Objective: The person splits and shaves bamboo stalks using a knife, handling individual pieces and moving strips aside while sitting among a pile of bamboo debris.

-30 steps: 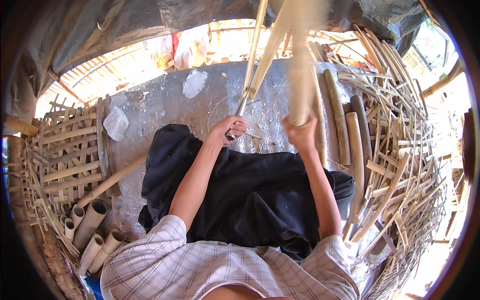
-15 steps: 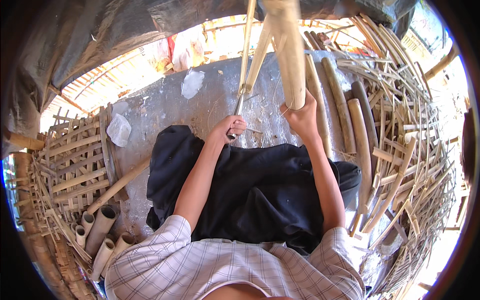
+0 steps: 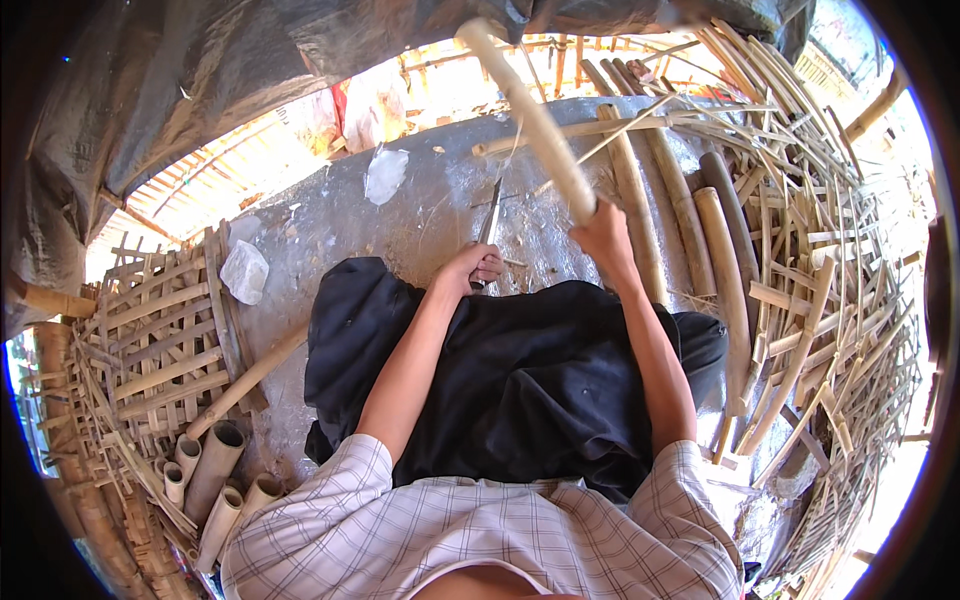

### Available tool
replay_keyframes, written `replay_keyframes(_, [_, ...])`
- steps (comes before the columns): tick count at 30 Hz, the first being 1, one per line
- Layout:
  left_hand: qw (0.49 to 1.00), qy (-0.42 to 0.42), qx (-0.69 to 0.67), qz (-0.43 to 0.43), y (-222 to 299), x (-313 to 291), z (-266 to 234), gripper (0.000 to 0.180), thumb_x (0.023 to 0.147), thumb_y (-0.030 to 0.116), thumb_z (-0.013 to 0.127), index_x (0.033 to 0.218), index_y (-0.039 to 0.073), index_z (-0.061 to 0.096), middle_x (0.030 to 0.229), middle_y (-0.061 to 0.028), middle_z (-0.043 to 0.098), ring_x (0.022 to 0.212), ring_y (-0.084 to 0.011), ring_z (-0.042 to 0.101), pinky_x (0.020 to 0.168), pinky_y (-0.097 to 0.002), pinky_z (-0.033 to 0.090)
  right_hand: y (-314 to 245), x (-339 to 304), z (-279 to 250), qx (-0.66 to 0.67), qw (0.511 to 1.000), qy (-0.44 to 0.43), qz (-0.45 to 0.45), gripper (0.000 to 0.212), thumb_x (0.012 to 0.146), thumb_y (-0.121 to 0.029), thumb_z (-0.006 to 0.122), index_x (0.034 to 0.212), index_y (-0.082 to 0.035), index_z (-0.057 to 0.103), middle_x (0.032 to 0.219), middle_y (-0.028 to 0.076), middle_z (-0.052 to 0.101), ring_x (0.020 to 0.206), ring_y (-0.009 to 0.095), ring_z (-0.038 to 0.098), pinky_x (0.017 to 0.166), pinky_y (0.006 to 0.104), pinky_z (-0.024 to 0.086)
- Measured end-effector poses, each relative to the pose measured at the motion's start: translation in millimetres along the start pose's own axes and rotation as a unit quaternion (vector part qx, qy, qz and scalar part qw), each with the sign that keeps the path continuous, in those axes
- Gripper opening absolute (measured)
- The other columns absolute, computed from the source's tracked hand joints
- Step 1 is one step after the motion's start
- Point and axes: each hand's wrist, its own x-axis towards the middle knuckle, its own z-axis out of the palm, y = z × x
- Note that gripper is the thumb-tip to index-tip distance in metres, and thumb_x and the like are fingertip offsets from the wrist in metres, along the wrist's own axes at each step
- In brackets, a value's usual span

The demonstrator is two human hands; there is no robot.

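Observation:
My left hand (image 3: 474, 266) is closed round the handle of a knife (image 3: 490, 218), whose narrow blade points away from me over the grey ground sheet. In my right hand (image 3: 606, 236) is the lower end of a thick bamboo stick (image 3: 535, 115), raised and leaning far to the left; its upper end is slightly blurred. Beyond the knife tip, a split bamboo piece (image 3: 560, 136) lies crosswise behind the stick, with a thin bamboo strip (image 3: 625, 132) slanting over it. Black cloth (image 3: 520, 390) covers my lap.
Bamboo poles (image 3: 685, 215) lie to the right, beside a big heap of split strips (image 3: 820, 280). At left are a woven bamboo panel (image 3: 165, 330), bamboo tubes (image 3: 215, 470) and a whitish translucent lump (image 3: 244, 272). A dark tarp (image 3: 230, 80) hangs overhead.
The bamboo stick in my right hand has swung from nearly upright to a leftward lean. Bamboo pieces that stood at the knife tip now lie apart, toward the right. The knife has barely moved.

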Motion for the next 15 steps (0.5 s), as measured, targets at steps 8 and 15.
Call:
replay_keyframes(8, [0.999, 0.026, 0.012, -0.035, -7, 3, 4, 0.031, 0.094, 0.01, 0.054, 0.068, 0.015, 0.04, 0.054, 0.0066, 0.036, 0.039, -0.003, 0.03, 0.035, -0.022, 0.022, 41, 53, -1, -0.115, 0.983, -0.036, 0.135, 0.045, 0.072, -0.014, 0.075, 0.113, 0.003, 0.068, 0.102, 0.028, 0.072, 0.099, 0.045, 0.071, 0.086, 0.0496, 0.059])
replay_keyframes(15, [0.998, 0.04, 0.047, -0.012, -7, 4, -19, 0.027, 0.09, 0.005, 0.06, 0.071, 0.013, 0.043, 0.057, 0.0047, 0.041, 0.042, -0.0045, 0.04, 0.035, -0.0219, 0.028, 54, 53, 46, -0.077, 0.986, -0.023, 0.147, 0.044, 0.073, -0.019, 0.077, 0.111, 0.002, 0.069, 0.115, 0.026, 0.07, 0.11, 0.043, 0.068, 0.092, 0.0494, 0.057])
